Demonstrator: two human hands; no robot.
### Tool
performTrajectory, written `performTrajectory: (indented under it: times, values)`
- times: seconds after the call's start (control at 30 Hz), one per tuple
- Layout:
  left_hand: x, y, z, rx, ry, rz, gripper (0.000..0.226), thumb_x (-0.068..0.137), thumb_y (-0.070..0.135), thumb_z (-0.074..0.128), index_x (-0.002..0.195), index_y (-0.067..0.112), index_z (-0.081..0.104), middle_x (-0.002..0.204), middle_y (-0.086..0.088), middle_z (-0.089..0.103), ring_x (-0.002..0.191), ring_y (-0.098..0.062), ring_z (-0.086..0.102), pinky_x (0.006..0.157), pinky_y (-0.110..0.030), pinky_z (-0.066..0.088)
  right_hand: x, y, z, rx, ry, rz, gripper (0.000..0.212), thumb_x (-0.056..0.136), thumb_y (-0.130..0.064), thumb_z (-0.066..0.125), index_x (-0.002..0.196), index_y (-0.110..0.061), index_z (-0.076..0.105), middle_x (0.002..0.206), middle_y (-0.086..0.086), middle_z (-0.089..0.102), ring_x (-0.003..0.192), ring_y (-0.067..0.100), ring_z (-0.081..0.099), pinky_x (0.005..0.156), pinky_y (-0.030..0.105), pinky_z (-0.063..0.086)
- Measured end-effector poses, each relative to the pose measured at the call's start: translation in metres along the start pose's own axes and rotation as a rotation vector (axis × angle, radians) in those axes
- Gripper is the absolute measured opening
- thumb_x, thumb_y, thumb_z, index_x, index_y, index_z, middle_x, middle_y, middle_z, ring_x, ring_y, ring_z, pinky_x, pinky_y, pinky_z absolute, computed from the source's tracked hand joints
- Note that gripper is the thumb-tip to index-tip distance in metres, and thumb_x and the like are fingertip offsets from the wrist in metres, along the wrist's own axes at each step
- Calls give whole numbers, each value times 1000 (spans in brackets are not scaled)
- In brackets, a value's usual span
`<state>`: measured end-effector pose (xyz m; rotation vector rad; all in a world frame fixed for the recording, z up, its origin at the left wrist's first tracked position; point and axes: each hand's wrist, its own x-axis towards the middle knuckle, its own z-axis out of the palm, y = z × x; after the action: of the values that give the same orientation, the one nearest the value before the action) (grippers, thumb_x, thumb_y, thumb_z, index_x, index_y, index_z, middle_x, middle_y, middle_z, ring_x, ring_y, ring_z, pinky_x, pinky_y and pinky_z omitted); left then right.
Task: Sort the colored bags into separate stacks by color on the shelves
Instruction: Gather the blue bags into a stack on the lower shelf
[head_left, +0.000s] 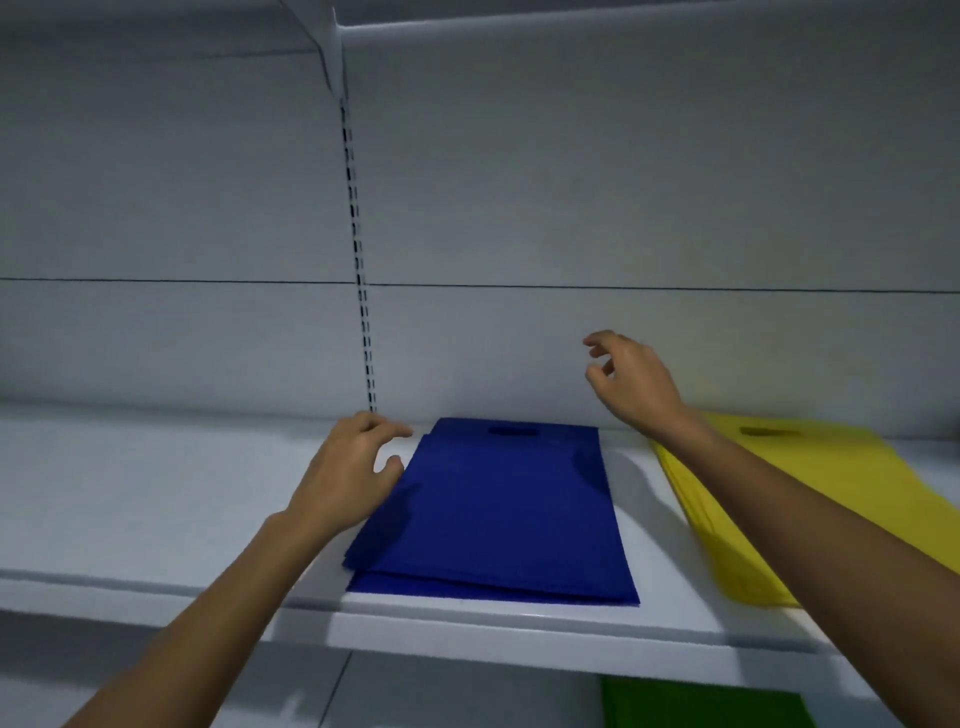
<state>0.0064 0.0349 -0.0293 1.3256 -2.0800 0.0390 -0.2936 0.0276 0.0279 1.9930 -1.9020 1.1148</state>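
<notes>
A stack of flat blue bags (498, 509) lies in the middle of the white shelf (156, 493), handle cut-out toward the back wall. The top bag sits slightly askew on the one below. To its right lies a stack of yellow bags (810, 483), partly hidden by my right forearm. My left hand (353, 467) hovers at the blue stack's left edge, fingers loosely curled and holding nothing. Above the stack's back right corner my right hand (628, 384) is raised in the air, fingers relaxed and empty. A green bag (696, 701) shows on the shelf below.
The grey back wall has a slotted upright rail (361, 291) just left of the blue stack. Another shelf (571, 26) hangs overhead. The shelf's front lip (519, 634) runs across the lower frame.
</notes>
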Motion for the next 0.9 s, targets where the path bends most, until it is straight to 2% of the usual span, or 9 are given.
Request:
performTrajectory:
  times: [0.1, 0.27, 0.33, 0.4, 0.5, 0.63, 0.73, 0.8, 0.9]
  values:
    - [13, -11, 18, -58, -51, -1, 36, 88, 16, 55, 124, 19, 56, 125, -2, 51, 119, -18, 41, 91, -18, 28, -3, 6, 1, -74, 38, 84, 38, 89, -14, 49, 126, -8, 51, 119, 12, 59, 102, 28, 57, 84, 37, 45]
    - [5, -23, 60, 18, -325, -125, 52, 89, 39, 51, 137, 24, 39, 133, -8, 42, 120, -24, 39, 101, -31, 34, -32, 2, 31, -264, -30, 295, 38, 87, -13, 50, 121, 3, 45, 120, 22, 52, 112, 37, 46, 87, 40, 42]
    - [1, -26, 67, -39, -290, -199, 52, 88, 42, 51, 136, 23, 40, 133, -7, 44, 119, -24, 41, 99, -32, 35, -50, -1, 53, -315, -108, 355, 34, 91, -20, 46, 117, 2, 45, 120, 22, 51, 113, 35, 45, 86, 37, 41]
    - [1, -31, 71, -110, -241, -227, 54, 86, 42, 56, 134, 22, 42, 127, -9, 49, 114, -24, 45, 95, -32, 38, -69, 4, 73, -337, -158, 411, 39, 97, -30, 40, 119, 1, 45, 123, 20, 48, 116, 32, 41, 91, 37, 38]
    - [2, -34, 73, -228, -186, -273, 53, 82, 37, 64, 128, 17, 48, 118, -10, 56, 105, -24, 52, 87, -31, 42, -84, 14, 88, -310, -151, 483, 40, 98, -35, 37, 115, 0, 49, 119, 17, 49, 111, 28, 44, 91, 34, 38]
    - [5, -36, 74, -305, -60, -302, 31, 81, 17, 68, 111, 9, 61, 105, -11, 61, 91, -21, 57, 78, -24, 42, -81, 17, 87, -220, -127, 497, 32, 95, -30, 50, 106, 1, 53, 110, 16, 52, 102, 27, 50, 83, 31, 40]
    - [3, -36, 74, -322, 20, -245, 20, 81, 6, 66, 101, 8, 64, 88, -4, 58, 76, -14, 52, 67, -17, 37, -82, 18, 87, -113, -49, 470, 15, 93, -17, 54, 96, -3, 49, 100, 15, 56, 88, 25, 53, 68, 29, 37]
    - [2, -34, 72, -331, 26, -234, 19, 82, 4, 64, 100, 10, 63, 79, 1, 58, 73, -13, 52, 64, -18, 36, -84, 19, 86, -86, -9, 434, 12, 92, -14, 53, 87, -8, 44, 90, 11, 55, 79, 22, 52, 63, 26, 33]
    - [0, -32, 71, -303, 69, -212, 18, 85, 7, 61, 101, 13, 62, 76, 5, 57, 76, -15, 52, 65, -23, 37, -87, 21, 87, -135, 107, 310, 7, 91, -11, 54, 87, -7, 51, 88, 8, 52, 83, 22, 52, 65, 26, 34]
